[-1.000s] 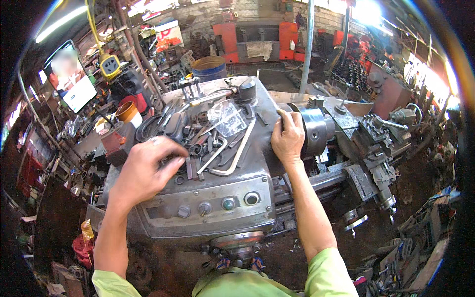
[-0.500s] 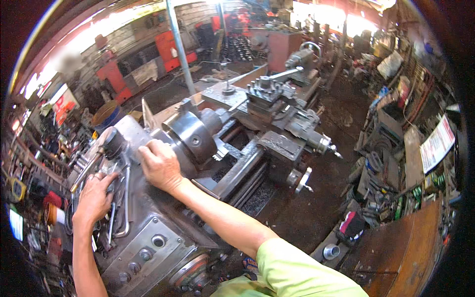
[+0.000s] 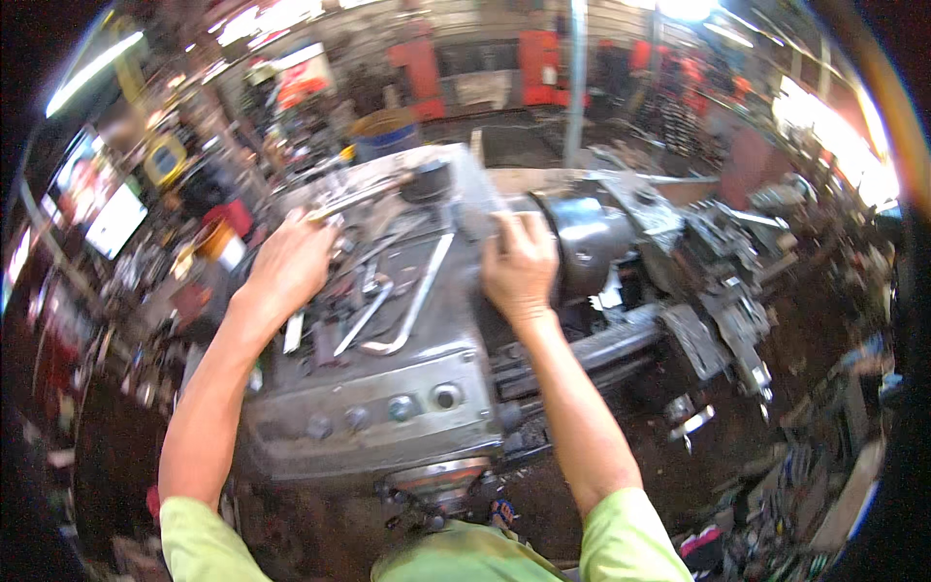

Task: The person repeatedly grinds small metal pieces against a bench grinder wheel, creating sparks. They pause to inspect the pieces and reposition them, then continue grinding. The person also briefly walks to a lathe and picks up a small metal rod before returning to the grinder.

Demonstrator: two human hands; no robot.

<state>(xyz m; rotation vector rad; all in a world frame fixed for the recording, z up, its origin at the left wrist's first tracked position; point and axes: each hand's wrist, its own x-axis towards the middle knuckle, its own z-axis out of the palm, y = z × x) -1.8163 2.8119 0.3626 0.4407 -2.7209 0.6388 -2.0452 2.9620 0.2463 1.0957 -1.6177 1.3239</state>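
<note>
A metal lathe stands before me, its chuck (image 3: 587, 242) a shiny dark steel cylinder. My right hand (image 3: 524, 267) is at the rear rim of that chuck, beside the headstock (image 3: 451, 325), its fingers bent over and held together. Among loose tools on top of the headstock lies my left hand (image 3: 291, 262), next to a long metal bar (image 3: 359, 201). Motion smears its fingertips, so its hold does not show. Between my hands are a bent steel rod (image 3: 422, 291) and a shorter hooked rod (image 3: 367, 315). A dark round knob (image 3: 427, 181) sits at the headstock's far edge.
The lathe's carriage and tool post (image 3: 722, 291) stand to the right, above the bed rails (image 3: 606, 339). Control knobs (image 3: 401, 407) line the headstock's front panel. Behind are a blue drum (image 3: 385, 134) and a pole (image 3: 576, 87). Cluttered tools (image 3: 145, 320) crowd the left side.
My view has swung left, so the lathe appears turned and farther right. The left hand has shifted over the tools toward the long bar. My right hand remains by the chuck.
</note>
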